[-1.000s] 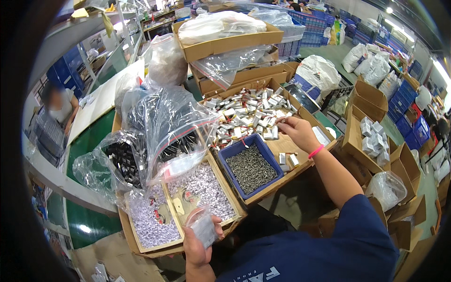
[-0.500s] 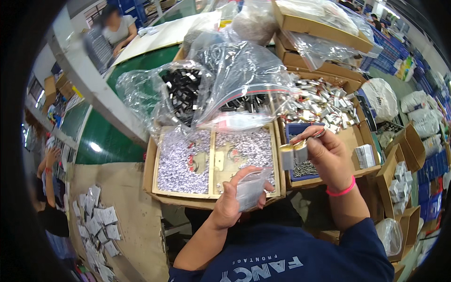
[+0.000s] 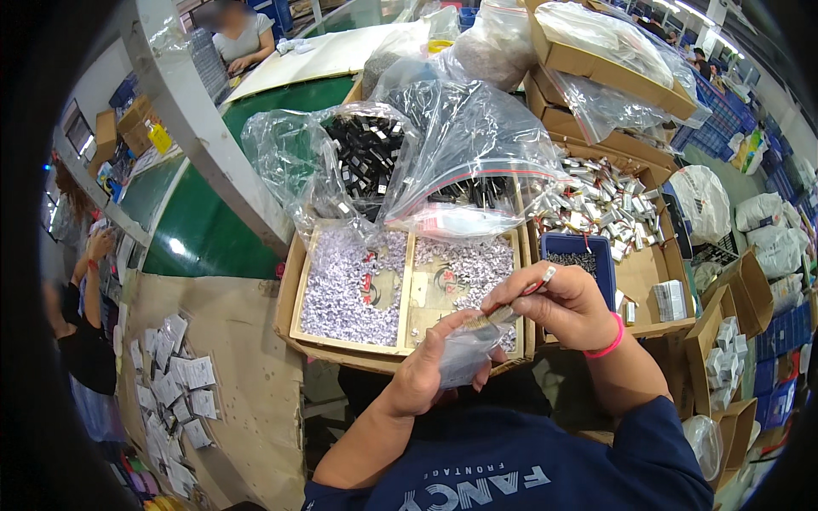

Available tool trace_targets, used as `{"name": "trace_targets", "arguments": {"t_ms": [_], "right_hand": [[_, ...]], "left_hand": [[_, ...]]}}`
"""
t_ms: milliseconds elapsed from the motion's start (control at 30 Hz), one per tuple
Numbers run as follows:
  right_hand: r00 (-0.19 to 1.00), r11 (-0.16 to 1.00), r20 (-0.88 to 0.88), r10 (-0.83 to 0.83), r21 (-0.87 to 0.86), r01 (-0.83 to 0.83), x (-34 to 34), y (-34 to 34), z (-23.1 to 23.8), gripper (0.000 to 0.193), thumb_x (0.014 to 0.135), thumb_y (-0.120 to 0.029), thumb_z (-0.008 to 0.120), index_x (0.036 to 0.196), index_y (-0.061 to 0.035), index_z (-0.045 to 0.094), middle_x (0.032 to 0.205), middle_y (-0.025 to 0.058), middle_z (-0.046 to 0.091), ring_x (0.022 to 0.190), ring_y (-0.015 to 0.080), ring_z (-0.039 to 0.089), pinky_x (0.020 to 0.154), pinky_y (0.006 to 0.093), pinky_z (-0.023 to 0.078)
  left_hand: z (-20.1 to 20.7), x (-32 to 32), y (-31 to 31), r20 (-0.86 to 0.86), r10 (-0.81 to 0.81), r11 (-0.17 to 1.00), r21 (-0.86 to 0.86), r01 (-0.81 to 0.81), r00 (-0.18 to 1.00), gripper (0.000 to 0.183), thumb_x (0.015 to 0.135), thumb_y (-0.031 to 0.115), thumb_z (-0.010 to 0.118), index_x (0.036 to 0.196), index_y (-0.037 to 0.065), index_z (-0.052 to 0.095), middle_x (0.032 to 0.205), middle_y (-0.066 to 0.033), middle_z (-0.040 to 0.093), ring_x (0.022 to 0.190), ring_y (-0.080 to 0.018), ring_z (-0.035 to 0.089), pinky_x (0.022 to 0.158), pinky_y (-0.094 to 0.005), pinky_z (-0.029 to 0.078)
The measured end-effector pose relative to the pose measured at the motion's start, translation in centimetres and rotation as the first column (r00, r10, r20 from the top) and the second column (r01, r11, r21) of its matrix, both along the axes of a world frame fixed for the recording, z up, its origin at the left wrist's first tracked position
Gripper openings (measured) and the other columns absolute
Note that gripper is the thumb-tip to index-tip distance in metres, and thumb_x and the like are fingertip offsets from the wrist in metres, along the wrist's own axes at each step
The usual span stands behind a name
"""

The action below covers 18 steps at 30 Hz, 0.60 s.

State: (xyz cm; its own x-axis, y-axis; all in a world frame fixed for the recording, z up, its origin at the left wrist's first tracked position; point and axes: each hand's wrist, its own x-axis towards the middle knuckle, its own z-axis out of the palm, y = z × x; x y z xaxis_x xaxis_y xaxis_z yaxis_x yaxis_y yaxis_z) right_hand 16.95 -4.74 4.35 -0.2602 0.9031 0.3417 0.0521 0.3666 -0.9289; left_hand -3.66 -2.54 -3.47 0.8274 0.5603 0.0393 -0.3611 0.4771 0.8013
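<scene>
My left hand (image 3: pixel 415 375) is closed on a small clear plastic bag (image 3: pixel 466 356), held upright in front of the wooden tray. The fingers of my right hand (image 3: pixel 569 308) pinch a small silver battery (image 3: pixel 503 316) with thin red and dark wires. The battery's lower end is at the bag's mouth; how far inside it reaches I cannot tell. Just beyond my right hand is a blue bin (image 3: pixel 601 260) of small dark metal parts, probably screws. Behind it, many silver batteries with wires (image 3: pixel 609 200) lie heaped in a cardboard box (image 3: pixel 635 285).
A two-part wooden tray (image 3: pixel 407 294) holds small white pieces. Behind it, clear bags contain black parts (image 3: pixel 368 157). Filled packets (image 3: pixel 192 375) lie on a cardboard-covered table at left, near a metal post (image 3: pixel 200 128). Two people sit at the left. Open cartons (image 3: pixel 724 328) stand right.
My right hand has moved left and down, bringing the battery from above the blue bin to the bag's mouth. My left hand still holds the bag. The view has shifted slightly.
</scene>
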Motion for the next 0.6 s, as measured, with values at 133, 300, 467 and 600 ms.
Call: {"name": "trace_targets", "arguments": {"t_ms": [133,300,467,600], "right_hand": [[0.963,0.996,0.255,0.085,0.007,-0.090,1.1,0.4,1.1,0.015,0.088,-0.001,0.057,0.103,-0.0013,0.061,0.090,0.0107,0.067,0.086,0.0202,0.066,0.076,0.0297,0.049],[0.903,0.988,0.403,0.152,-0.056,-0.141,1.2,1.2,2.5,0.015,0.088,-0.007,0.058,0.103,-0.0033,0.061,0.088,0.0150,0.065,0.082,0.0283,0.065,0.072,0.0324,0.049],[0.928,0.984,0.370,0.036,-0.175,0.032,-0.7,1.3,2.6,0.023,0.085,-0.005,0.066,0.106,-0.0002,0.058,0.091,0.0082,0.066,0.081,0.0115,0.061,0.074,0.0271,0.050],[0.940,0.984,0.335,-0.060,-0.140,0.113,-1.4,1.5,2.7,0.025,0.084,-0.004,0.068,0.104,-0.0014,0.054,0.092,0.0064,0.065,0.084,0.0094,0.061,0.077,0.0252,0.049]], "left_hand": [[0.3,0.2,-0.4,-0.065,0.011,1.000,0.014,-0.010,0.998,0.068,0.097,0.055,0.024,0.139,0.001,0.026,0.106,-0.0171,0.058,0.080,-0.0162,0.056,0.072,-0.0295,0.049],[0.7,0.8,-0.6,-0.171,0.062,0.994,0.103,-0.045,0.983,0.072,0.096,0.058,0.022,0.139,0.001,0.028,0.106,-0.0182,0.058,0.077,-0.0170,0.058,0.067,-0.0288,0.050],[0.5,1.5,-0.7,-0.068,0.071,0.997,0.027,-0.069,0.995,0.075,0.093,0.063,0.022,0.134,0.001,0.034,0.109,-0.0172,0.057,0.078,-0.0174,0.059,0.066,-0.0293,0.051],[0.5,1.5,-0.8,0.217,0.028,0.997,-0.075,-0.012,0.976,0.067,0.094,0.056,0.035,0.133,0.002,0.034,0.113,-0.0143,0.056,0.082,-0.0157,0.058,0.071,-0.0292,0.051]]}}
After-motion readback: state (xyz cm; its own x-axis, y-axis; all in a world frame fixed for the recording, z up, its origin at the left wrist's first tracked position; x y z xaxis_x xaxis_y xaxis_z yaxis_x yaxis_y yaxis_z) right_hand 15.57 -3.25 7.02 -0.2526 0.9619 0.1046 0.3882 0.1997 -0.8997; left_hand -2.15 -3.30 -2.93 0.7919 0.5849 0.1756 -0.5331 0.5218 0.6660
